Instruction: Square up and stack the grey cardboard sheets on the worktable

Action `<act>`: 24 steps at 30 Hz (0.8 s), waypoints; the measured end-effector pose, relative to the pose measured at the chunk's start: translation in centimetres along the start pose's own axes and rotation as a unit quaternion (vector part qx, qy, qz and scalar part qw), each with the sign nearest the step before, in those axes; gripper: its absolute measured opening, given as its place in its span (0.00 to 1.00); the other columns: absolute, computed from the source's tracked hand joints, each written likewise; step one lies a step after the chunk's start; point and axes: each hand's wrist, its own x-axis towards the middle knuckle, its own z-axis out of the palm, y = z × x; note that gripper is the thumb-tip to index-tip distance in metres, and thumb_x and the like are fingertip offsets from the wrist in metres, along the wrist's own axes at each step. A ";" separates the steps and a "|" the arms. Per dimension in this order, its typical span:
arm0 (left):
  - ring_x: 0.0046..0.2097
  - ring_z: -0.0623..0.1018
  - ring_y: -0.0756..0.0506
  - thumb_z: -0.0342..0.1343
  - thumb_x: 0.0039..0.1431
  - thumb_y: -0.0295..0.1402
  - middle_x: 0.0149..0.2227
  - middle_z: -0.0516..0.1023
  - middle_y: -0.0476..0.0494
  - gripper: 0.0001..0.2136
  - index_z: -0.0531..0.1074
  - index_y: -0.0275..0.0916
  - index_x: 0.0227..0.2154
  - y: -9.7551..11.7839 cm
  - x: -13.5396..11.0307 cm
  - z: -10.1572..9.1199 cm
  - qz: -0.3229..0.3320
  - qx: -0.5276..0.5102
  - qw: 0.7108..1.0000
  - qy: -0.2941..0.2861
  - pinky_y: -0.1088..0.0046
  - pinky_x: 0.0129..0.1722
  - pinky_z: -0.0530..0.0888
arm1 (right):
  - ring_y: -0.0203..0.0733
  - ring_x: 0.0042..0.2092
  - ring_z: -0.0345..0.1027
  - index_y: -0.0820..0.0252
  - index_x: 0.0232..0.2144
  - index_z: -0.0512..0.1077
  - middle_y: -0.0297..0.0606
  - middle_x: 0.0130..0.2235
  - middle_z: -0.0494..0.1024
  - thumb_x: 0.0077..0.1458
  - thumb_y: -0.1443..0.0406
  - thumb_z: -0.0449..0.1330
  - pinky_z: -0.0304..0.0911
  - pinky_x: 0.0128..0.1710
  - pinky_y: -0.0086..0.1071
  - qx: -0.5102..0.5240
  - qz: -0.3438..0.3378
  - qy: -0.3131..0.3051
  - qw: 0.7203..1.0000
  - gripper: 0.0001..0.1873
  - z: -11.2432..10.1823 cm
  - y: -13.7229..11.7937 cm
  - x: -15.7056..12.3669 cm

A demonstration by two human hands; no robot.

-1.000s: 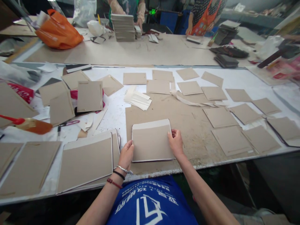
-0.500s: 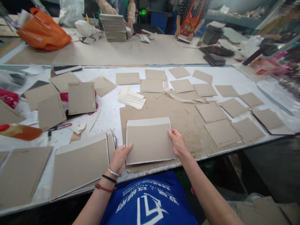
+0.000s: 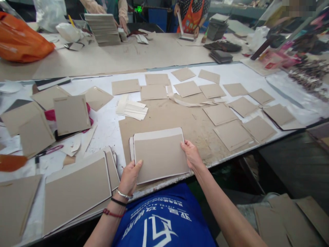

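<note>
While the L hand (image 3: 130, 178) and R hand (image 3: 191, 154) both clamp a greyboard panel (image 3: 160, 159) w/ a white paper strip along its far edge, the panel lies over a brown kraft sheet (image 3: 159, 127), close to the surface's (image 3: 108, 127) near edge (can't tell if it's touching the sheet). L grip is shut on the panel's lower-left corner, thumb on top. R grip is shut on the right edge, fingers curled over it. A second pale board (image 3: 131, 148) shows just past the panel's left edge, seemingly underneath.

To the L, near the front edge of the surface, sit large covers (image 3: 77, 192) w/ white-edged borders; past them lie pink-handled scissors (image 3: 50, 150) and an orange glue brush (image 3: 12, 162) at the L edge. Beyond the kraft sheet is a small pile of white paper strips (image 3: 131, 108). Small greyboard squares (image 3: 219, 114) are spread in loose rows toward the R side.

Across the far table (image 3: 154, 51), a tall stack of boards (image 3: 102, 29) stands near a co-worker's hand (image 3: 124, 24). Another co-worker in an orange apron (image 3: 191, 19) works at the far edge, and an orange plastic bag (image 3: 20, 41) sits at far L.
</note>
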 end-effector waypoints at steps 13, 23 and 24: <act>0.41 0.77 0.42 0.52 0.57 0.28 0.44 0.76 0.36 0.13 0.66 0.33 0.46 -0.3 -0.3 -0.1 -0.096 0.014 0.994 -0.050 0.65 0.37 0.77 | 0.44 0.29 0.69 0.59 0.29 0.67 0.33 0.25 0.75 0.32 0.55 0.67 0.63 0.27 0.32 0.021 0.007 0.021 1.000 0.22 -1.0 0.2 -1.1; 0.43 0.77 0.42 0.52 0.56 0.27 0.44 0.76 0.36 0.14 0.67 0.33 0.46 0.0 -0.3 -1.5 -0.082 0.005 0.993 -0.083 0.67 0.39 0.76 | 0.43 0.28 0.69 0.59 0.29 0.67 0.33 0.25 0.76 0.34 0.56 0.67 0.62 0.25 0.31 0.003 -0.005 0.068 0.998 0.21 0.1 1.1 -2.9; 0.43 0.77 0.42 0.51 0.56 0.27 0.44 0.76 0.36 0.13 0.67 0.34 0.46 0.0 -0.2 -1.5 -0.085 0.007 0.993 -0.088 0.67 0.40 0.76 | 0.43 0.29 0.69 0.59 0.30 0.67 0.33 0.25 0.76 0.34 0.55 0.67 0.63 0.26 0.31 0.005 -0.006 0.074 0.997 0.21 0.0 1.1 -3.2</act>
